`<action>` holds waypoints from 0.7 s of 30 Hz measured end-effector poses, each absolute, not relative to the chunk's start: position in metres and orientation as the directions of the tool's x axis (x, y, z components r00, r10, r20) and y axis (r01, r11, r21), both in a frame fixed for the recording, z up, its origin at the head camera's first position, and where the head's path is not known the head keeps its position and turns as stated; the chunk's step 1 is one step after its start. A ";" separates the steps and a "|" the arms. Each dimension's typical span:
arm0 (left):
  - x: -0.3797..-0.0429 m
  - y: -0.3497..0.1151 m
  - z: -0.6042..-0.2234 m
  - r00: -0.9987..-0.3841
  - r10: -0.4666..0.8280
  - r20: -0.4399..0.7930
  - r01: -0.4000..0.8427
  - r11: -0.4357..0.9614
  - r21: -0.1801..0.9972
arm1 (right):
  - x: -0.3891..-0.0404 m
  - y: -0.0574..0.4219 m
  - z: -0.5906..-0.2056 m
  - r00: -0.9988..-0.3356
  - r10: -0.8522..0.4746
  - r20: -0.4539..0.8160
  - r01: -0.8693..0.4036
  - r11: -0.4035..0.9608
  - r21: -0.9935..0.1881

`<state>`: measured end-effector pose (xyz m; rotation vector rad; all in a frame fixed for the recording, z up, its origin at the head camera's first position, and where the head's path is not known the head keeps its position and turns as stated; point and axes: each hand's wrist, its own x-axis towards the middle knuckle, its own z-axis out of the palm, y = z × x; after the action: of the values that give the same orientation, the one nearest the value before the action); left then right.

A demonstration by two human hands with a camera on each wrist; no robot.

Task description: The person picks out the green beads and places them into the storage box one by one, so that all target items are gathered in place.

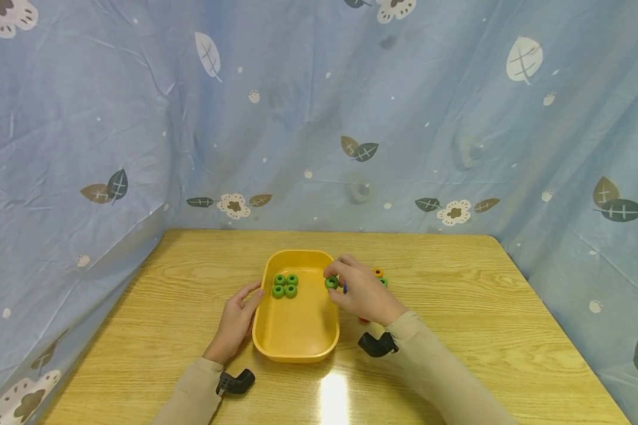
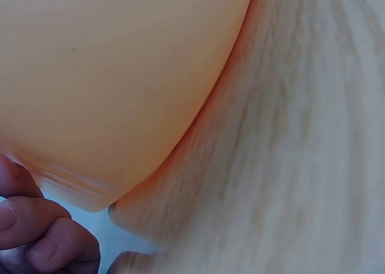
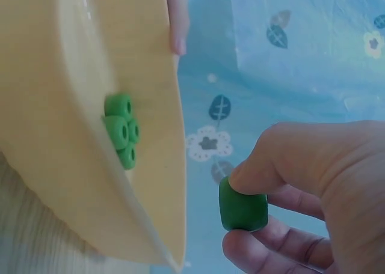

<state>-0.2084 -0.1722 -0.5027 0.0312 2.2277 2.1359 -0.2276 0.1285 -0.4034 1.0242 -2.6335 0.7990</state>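
A yellow tray [image 1: 298, 330] with raised sides stands on the table. Several green beads [image 1: 285, 285] with holes sit together in its far left part. My left hand [image 1: 234, 324] holds the tray's left side, thumb at the rim and curled fingers [image 2: 45, 226] along the outer wall. Over the right rim, my right hand [image 1: 364, 292] pinches another green bead [image 3: 243, 205] between thumb and fingertips. Beyond that hand lie an orange bead [image 1: 377, 273] and a green one [image 1: 384, 282]. Bits of blue and red show around the hand, mostly hidden by it.
The wooden table [image 1: 446, 283] extends on both sides of the tray. A blue patterned curtain [image 1: 308, 118] hangs behind it and at both sides. Black camera mounts [image 1: 377, 344] sit on both wrists.
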 end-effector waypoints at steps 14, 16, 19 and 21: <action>-0.208 -0.173 -0.504 -0.998 0.061 -0.027 -0.026 0.030 0.999 | -0.241 0.098 -0.392 -0.677 -0.657 0.333 -0.734 0.566 -0.375; -0.209 -0.172 -0.504 -0.998 0.062 -0.025 -0.023 0.033 0.999 | -0.243 0.095 -0.391 -0.669 -0.668 0.326 -0.740 0.561 -0.371; -0.209 -0.172 -0.503 -0.998 0.060 -0.022 -0.019 0.038 0.999 | -0.245 0.090 -0.390 -0.667 -0.681 0.302 -0.741 0.564 -0.366; -0.209 -0.172 -0.503 -0.998 0.058 -0.021 -0.019 0.036 0.999 | -0.247 0.086 -0.391 -0.668 -0.689 0.281 -0.738 0.567 -0.365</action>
<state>-0.2088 -0.1723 -0.5034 0.0424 2.2205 2.1430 -0.2470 0.0857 -0.3912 1.2269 -2.6853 0.7025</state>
